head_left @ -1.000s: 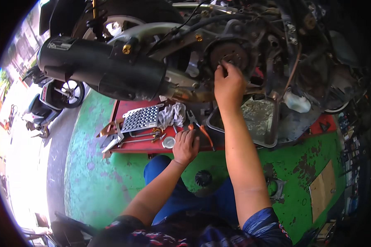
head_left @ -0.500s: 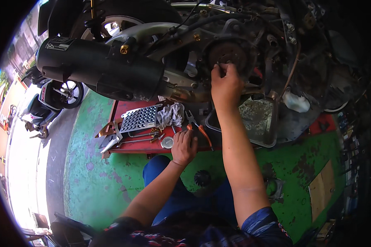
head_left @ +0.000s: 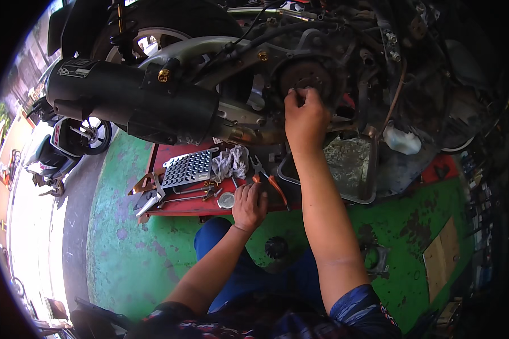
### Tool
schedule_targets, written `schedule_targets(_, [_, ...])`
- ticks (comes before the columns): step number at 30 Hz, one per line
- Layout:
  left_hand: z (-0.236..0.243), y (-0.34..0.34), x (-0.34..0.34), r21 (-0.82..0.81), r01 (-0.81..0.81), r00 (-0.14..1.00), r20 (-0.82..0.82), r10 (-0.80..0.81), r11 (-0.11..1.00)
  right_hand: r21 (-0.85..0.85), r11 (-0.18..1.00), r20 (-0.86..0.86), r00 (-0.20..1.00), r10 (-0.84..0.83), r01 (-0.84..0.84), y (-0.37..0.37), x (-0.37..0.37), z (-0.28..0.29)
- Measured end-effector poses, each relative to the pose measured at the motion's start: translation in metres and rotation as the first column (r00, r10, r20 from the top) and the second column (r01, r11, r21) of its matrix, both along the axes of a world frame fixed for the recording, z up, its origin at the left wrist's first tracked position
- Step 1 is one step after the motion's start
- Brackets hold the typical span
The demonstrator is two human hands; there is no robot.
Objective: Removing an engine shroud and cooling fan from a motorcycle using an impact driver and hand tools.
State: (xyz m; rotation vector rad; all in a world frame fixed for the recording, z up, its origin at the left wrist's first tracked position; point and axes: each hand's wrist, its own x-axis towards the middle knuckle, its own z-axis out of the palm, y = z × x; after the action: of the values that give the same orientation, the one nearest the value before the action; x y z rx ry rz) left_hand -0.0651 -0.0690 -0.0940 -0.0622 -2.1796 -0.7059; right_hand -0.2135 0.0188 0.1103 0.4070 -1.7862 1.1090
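My right hand point(head_left: 306, 116) reaches to a round rust-brown disc point(head_left: 301, 74) set in the dark engine side of a motorcycle. Its thumb and fingers are pinched together at the disc's lower part; whatever is between them is too small to make out. On the front edge of a red platform point(head_left: 178, 209) lies my left hand point(head_left: 250, 206), fingers laid out flat and holding nothing. Beside it are a small round silvery tin point(head_left: 226, 200) and pliers with orange handles point(head_left: 277, 191).
A black muffler point(head_left: 133, 101) spans the left above the platform. Near it lie a perforated metal plate point(head_left: 188, 168), a crumpled rag point(head_left: 231, 162) and several tools. A metal drip tray point(head_left: 367, 193) sits under the engine. On the green floor is a dark finned round part point(head_left: 276, 247).
The whole view has shifted slightly. My right hand stays pinched at the disc, and my left hand still rests on the platform edge.
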Motion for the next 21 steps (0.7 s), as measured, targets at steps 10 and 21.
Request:
schedule_targets(10, [-0.001, -0.0011, 0.0005, -0.006, 0.004, 1.0, -0.003, -0.004, 1.0, -0.028, 1.0, 0.07, 0.998, -0.007, 0.009, -0.001, 0.0038, 0.0])
schedule_targets(21, [-0.0026, -0.0009, -0.0009, -0.01, 0.01, 1.0, -0.006, -0.01, 1.0, -0.046, 0.999, -0.031, 0.999, 0.016, -0.018, -0.0037, -0.0008, -0.0043])
